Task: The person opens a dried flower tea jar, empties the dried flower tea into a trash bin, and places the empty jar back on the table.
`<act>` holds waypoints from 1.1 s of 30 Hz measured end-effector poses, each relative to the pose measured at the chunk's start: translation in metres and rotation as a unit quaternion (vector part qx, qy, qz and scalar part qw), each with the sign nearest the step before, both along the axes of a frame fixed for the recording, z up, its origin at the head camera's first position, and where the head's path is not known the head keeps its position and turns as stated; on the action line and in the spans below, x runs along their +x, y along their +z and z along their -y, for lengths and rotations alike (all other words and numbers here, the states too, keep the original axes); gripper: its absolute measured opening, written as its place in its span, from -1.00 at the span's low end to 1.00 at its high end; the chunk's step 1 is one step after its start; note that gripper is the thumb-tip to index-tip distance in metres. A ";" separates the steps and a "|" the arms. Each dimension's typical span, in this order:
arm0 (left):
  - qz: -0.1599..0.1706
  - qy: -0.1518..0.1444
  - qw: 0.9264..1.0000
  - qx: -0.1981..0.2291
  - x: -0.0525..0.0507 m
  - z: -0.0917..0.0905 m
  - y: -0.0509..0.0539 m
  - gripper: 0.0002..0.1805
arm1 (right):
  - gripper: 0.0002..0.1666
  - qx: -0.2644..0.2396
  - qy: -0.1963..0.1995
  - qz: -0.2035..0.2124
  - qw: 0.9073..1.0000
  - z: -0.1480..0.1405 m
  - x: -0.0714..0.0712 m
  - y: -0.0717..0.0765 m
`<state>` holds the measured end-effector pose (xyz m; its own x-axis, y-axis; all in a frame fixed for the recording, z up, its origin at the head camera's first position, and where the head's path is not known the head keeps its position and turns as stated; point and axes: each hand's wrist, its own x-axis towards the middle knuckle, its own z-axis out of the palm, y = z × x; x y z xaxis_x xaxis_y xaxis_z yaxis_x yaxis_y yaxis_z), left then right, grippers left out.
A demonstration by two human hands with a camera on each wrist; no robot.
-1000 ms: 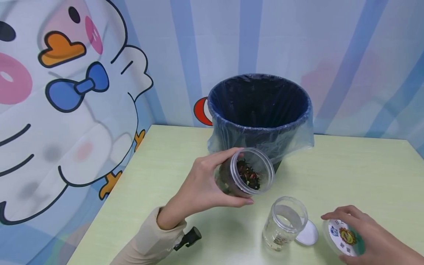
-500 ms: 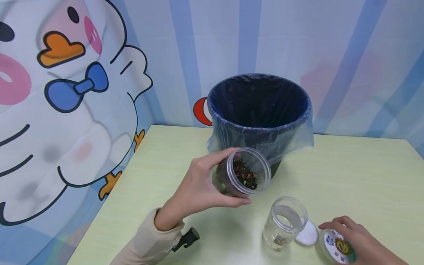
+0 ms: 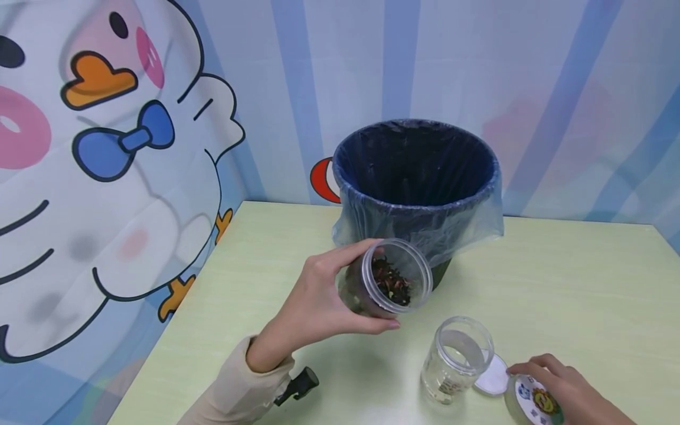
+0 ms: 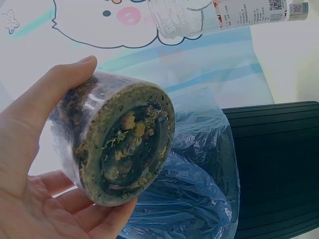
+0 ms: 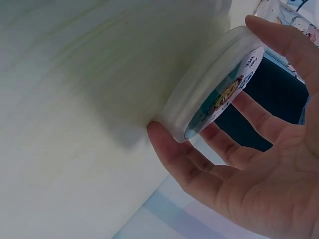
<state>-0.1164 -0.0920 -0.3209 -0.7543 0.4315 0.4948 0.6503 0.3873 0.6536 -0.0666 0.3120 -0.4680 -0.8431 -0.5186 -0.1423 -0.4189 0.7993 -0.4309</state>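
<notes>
As the left hand [image 3: 325, 295] gripped a cylindrical clear-plastic jar [image 3: 366, 300], overtipping risked spilling dark leafy scraps [image 3: 392, 282] past its fingertips [image 3: 392, 324]; the right hand [image 3: 576, 388] pinched a round translucent-plastic lid [image 5: 214, 89].

A bag-lined bin [image 3: 417, 208] stood on the pale table [image 3: 574, 283]; at its nine o'clock, a cartoon bird [image 3: 127, 206] decorated the backdrop [image 3: 457, 59].

backdrop [image 3: 340, 71]: blue-striped | cartoon bird [image 3: 117, 206]: left, blue bow tie | table [image 3: 574, 283]: pale yellow-green
</notes>
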 end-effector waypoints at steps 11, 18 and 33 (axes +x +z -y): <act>0.007 0.009 1.000 -0.005 0.001 0.001 0.000 0.01 | -0.04 0.013 -0.001 -0.008 1.000 -0.002 0.000 0.000; 0.008 0.007 1.000 -0.001 0.000 0.001 -0.001 0.02 | -0.08 0.019 0.007 -0.011 1.000 -0.003 -0.001 -0.003; 0.003 0.001 1.000 0.004 -0.002 0.001 -0.003 0.02 | -0.05 0.037 -0.018 0.031 0.999 0.001 -0.001 -0.005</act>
